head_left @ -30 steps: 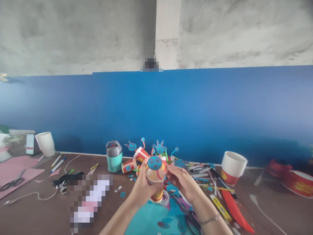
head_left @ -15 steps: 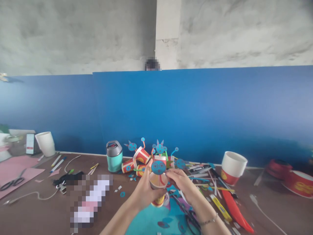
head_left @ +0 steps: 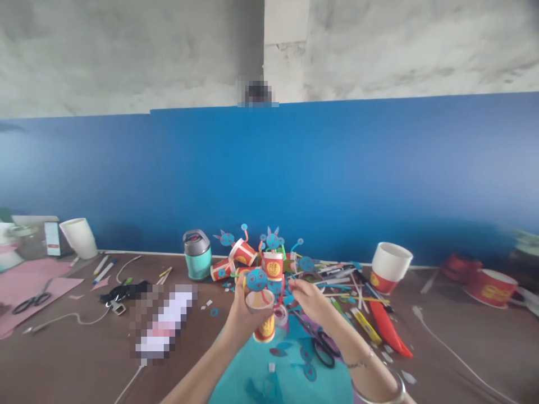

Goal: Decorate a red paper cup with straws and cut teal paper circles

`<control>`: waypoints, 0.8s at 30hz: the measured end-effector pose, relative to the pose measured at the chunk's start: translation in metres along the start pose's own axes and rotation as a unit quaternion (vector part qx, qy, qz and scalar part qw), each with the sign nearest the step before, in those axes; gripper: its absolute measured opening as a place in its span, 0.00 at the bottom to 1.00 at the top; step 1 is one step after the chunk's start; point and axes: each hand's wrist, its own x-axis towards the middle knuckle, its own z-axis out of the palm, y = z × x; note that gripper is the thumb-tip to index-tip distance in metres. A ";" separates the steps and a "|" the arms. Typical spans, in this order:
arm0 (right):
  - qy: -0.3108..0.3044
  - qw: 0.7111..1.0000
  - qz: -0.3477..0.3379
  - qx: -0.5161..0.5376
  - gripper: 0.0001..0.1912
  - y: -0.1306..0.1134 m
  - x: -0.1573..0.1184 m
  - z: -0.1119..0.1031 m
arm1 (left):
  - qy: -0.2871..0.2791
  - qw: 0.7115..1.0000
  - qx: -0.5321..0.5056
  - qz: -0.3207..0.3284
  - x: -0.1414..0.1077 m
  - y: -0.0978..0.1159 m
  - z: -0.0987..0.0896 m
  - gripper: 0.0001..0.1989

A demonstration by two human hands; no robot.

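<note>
My left hand (head_left: 241, 321) is wrapped round a red and white paper cup (head_left: 264, 330), its open rim facing me. A blue paper face (head_left: 255, 280) with red markings rises from the cup's far side on what looks like a red strip. To the cup's right, apart from it, is my right hand (head_left: 309, 300), its fingertips pressed together; anything between them is too small to make out. Below the hands lie a blue paper sheet (head_left: 240, 370), dark-handled scissors (head_left: 325, 350), a tape roll (head_left: 280, 317) and several blue cutouts (head_left: 310, 371).
Several decorated cups (head_left: 243, 252) stand and lie behind my hands, beside a teal flask (head_left: 197, 262). Pens and straws are heaped at right, near a yellow cutter (head_left: 366, 326), a red pointed object (head_left: 389, 331) and white cups (head_left: 389, 264). Pink paper (head_left: 37, 275) lies far left.
My right hand has moved away from the blue face to the right, leaving a gap. The left hand still holds the cup, which has shifted slightly left. The camera view has tilted down a little.
</note>
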 end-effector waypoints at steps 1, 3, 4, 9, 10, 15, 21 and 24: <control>0.003 1.000 0.005 -0.016 0.13 0.002 -0.006 0.001 | 0.007 1.000 -0.003 0.005 -0.003 -0.004 -0.003 0.49; -0.014 0.999 0.006 -0.049 0.10 0.005 -0.020 0.005 | 0.019 1.000 0.010 0.020 -0.009 -0.010 -0.007 0.51; -0.035 0.997 0.003 -0.065 0.09 0.005 -0.028 0.009 | 0.021 0.999 0.019 0.031 -0.011 -0.013 -0.008 0.52; -0.134 0.979 -0.071 -0.138 0.11 0.003 -0.054 0.033 | 0.044 0.994 0.065 0.082 -0.019 -0.031 -0.008 0.53; -0.137 0.977 -0.083 -0.138 0.11 0.003 -0.056 0.037 | 0.054 0.992 0.073 0.086 -0.020 -0.037 -0.007 0.54; -0.139 0.979 -0.066 -0.134 0.07 0.010 -0.061 0.047 | 0.024 0.993 0.056 0.101 -0.021 -0.058 -0.006 0.54; -0.160 0.968 -0.050 -0.184 0.10 0.004 -0.061 0.048 | 0.003 0.994 0.042 0.100 -0.021 -0.059 -0.007 0.52; -0.166 0.965 -0.042 -0.198 0.10 -0.004 -0.058 0.043 | 0.021 0.994 0.047 0.096 -0.020 -0.060 -0.005 0.52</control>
